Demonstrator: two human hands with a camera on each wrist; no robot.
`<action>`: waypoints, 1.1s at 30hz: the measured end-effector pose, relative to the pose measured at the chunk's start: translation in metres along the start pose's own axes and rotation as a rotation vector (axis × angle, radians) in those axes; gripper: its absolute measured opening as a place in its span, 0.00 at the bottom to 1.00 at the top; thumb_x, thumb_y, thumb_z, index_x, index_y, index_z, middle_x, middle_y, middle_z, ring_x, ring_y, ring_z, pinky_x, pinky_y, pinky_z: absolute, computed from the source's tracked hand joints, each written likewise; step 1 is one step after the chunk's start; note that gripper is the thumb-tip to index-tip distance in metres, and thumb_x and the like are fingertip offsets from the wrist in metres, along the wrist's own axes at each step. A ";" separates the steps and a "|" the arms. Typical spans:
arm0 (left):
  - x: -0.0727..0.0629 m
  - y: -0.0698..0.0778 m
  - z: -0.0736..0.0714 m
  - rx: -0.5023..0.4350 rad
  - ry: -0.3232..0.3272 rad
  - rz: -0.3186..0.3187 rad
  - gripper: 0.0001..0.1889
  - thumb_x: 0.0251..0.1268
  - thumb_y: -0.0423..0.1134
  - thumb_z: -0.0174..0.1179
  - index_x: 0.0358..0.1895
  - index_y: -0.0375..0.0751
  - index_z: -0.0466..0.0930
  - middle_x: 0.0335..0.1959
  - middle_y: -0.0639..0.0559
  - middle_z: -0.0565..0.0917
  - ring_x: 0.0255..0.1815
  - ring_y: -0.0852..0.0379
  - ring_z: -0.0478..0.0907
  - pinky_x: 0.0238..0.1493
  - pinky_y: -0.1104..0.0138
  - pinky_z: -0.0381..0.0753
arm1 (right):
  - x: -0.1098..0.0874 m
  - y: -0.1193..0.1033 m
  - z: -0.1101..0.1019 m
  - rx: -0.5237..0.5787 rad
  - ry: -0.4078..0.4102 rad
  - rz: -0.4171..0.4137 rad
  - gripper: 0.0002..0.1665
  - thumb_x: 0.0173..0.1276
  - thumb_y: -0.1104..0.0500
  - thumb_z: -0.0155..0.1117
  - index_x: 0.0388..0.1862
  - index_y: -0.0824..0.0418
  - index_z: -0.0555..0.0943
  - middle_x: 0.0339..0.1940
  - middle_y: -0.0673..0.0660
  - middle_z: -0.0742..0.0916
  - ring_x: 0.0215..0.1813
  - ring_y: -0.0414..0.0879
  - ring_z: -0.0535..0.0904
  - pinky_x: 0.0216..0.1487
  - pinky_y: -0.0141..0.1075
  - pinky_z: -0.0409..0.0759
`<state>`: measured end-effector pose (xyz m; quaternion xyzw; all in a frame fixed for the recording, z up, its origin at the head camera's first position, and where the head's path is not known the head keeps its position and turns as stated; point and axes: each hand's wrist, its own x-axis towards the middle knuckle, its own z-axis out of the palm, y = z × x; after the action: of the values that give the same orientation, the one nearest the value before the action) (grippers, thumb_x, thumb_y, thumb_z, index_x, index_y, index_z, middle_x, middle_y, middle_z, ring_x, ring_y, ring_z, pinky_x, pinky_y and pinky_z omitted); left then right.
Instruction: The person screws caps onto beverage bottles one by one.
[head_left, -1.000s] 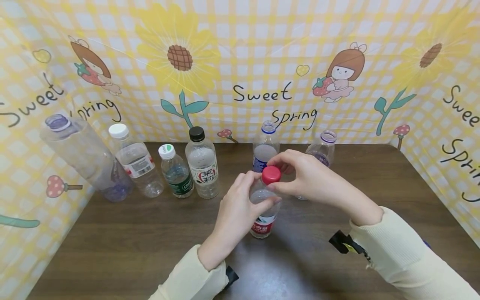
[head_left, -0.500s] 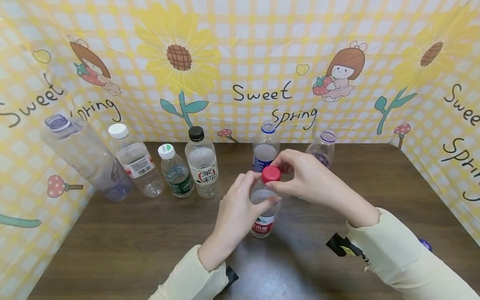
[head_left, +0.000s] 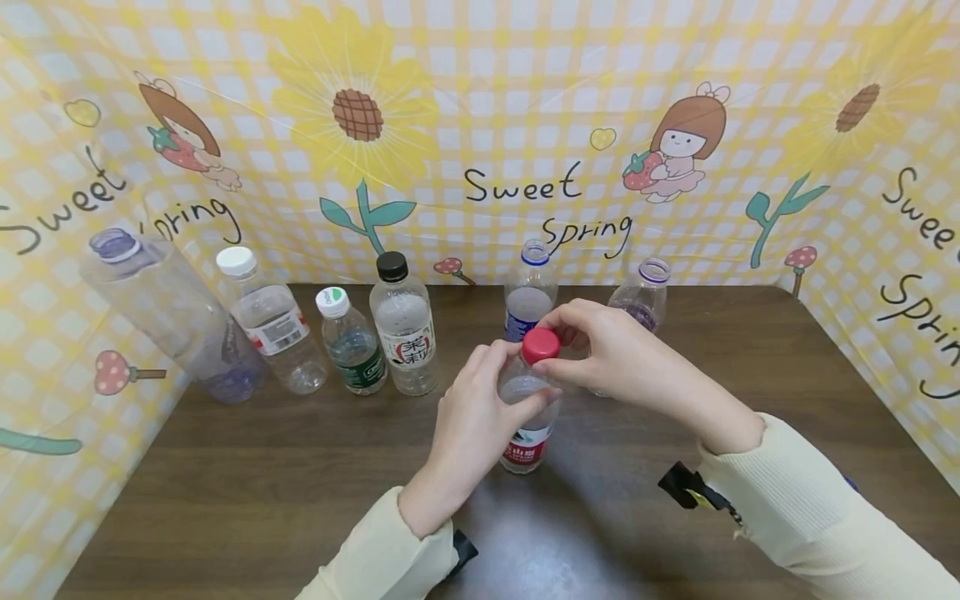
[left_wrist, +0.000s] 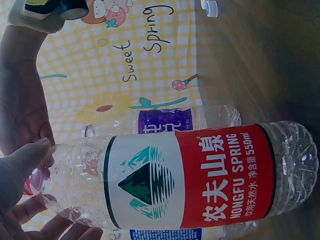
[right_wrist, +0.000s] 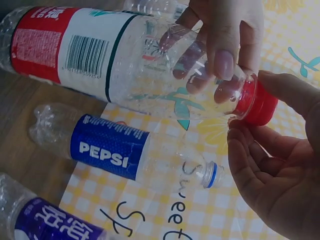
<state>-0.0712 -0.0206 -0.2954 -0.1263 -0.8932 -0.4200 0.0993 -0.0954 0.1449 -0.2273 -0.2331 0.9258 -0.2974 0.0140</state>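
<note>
A clear water bottle [head_left: 525,452] with a red and white label stands upright on the table, a red cap [head_left: 541,346] on its neck. My left hand [head_left: 480,421] grips the bottle around its shoulder, thumb in front and fingers behind. My right hand [head_left: 611,350] pinches the red cap between thumb and fingers. In the right wrist view the cap [right_wrist: 260,102] sits at the bottle mouth, fingertips at its edge. The left wrist view shows the bottle's label [left_wrist: 200,177] from the front.
Behind stand an uncapped Pepsi bottle [head_left: 529,304] and another uncapped bottle [head_left: 643,308] with a purple label. A large bottle [head_left: 172,308], a white-capped bottle [head_left: 277,325], a small green-labelled bottle [head_left: 354,346] and a black-capped bottle [head_left: 405,329] line the left. A blue cap [head_left: 850,483] peeks past the right sleeve.
The right forearm dips slightly, then rises back, briefly baring more of the blue cap by the sleeve. Both hands keep their holds on bottle and red cap.
</note>
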 end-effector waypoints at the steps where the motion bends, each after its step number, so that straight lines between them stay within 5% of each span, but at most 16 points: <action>1: 0.000 0.000 0.000 -0.003 -0.003 -0.003 0.24 0.50 0.51 0.71 0.50 0.49 0.77 0.41 0.50 0.79 0.39 0.53 0.81 0.33 0.64 0.81 | -0.001 0.000 -0.001 -0.011 -0.003 -0.007 0.19 0.57 0.59 0.72 0.47 0.62 0.80 0.40 0.55 0.84 0.41 0.44 0.80 0.41 0.35 0.80; 12: 0.000 0.001 0.001 -0.019 -0.004 -0.011 0.26 0.52 0.52 0.70 0.54 0.48 0.77 0.43 0.50 0.80 0.43 0.52 0.82 0.39 0.60 0.82 | -0.018 0.001 -0.022 -0.052 0.002 -0.012 0.22 0.59 0.54 0.71 0.52 0.57 0.81 0.45 0.53 0.84 0.44 0.43 0.78 0.45 0.38 0.78; 18: 0.001 -0.001 -0.001 -0.015 0.020 -0.050 0.29 0.53 0.52 0.70 0.58 0.47 0.75 0.47 0.51 0.80 0.48 0.51 0.81 0.45 0.58 0.83 | -0.032 0.006 -0.035 -0.079 0.046 -0.006 0.19 0.60 0.53 0.70 0.51 0.54 0.82 0.42 0.49 0.84 0.41 0.40 0.77 0.43 0.31 0.78; 33: 0.027 -0.023 -0.013 0.069 0.243 -0.026 0.30 0.57 0.50 0.67 0.60 0.39 0.73 0.52 0.45 0.79 0.50 0.49 0.80 0.45 0.56 0.82 | -0.081 0.069 -0.044 -0.185 0.157 0.081 0.17 0.62 0.56 0.68 0.50 0.53 0.81 0.42 0.46 0.86 0.40 0.25 0.74 0.44 0.21 0.74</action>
<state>-0.1032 -0.0414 -0.2960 -0.0593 -0.8901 -0.4024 0.2056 -0.0594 0.2536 -0.2390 -0.1717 0.9561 -0.2274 -0.0680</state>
